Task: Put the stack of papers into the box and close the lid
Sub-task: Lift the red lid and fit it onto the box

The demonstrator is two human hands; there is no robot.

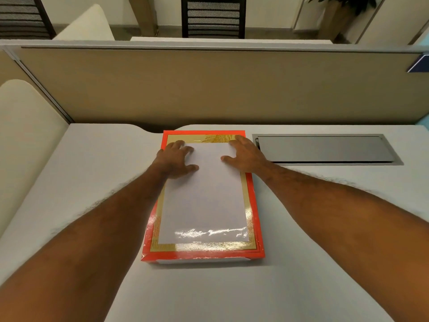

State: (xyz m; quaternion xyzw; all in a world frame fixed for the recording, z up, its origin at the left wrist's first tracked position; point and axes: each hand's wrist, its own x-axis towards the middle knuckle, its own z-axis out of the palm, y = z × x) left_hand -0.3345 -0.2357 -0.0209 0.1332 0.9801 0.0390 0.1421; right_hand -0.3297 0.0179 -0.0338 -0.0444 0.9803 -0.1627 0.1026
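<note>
A flat red box [253, 205] lies lengthwise in the middle of the white desk. Its lid has a gold border [204, 246] and a glossy clear window, and it lies flat on the box. White paper [204, 201] fills the window. A white edge shows under the lid at the near end. My left hand [174, 156] rests palm down on the far left part of the lid, fingers spread. On the far right part my right hand [243, 154] rests the same way. Neither hand grips anything.
The white desk [92, 182] runs out on all sides of the box. A grey metal cable hatch [325, 148] is set into the desk right of the box. A beige partition [209, 89] stands just behind. Chairs stand beyond it.
</note>
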